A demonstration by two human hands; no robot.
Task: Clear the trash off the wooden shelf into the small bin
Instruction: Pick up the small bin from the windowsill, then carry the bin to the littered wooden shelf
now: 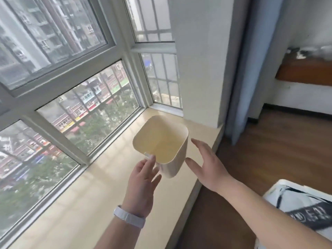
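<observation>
A small cream bin (172,159) stands on the pale window sill (100,191), its open mouth showing nothing inside. My left hand (143,178) is at the bin's near rim, with fingertips touching a small white tab there and the other fingers spread. Just right of the bin, my right hand (206,164) is open with the palm facing the bin's side, not touching it. The wooden shelf (303,71) is far off at the upper right, with blurred items (305,51) lying on top.
Large windows (71,72) run along the sill's far side. A white wall column (201,60) and a blue curtain (251,69) stand at the sill's right end. Brown wood floor (269,150) lies to the right. A white container with black-and-white contents (301,205) sits at the lower right.
</observation>
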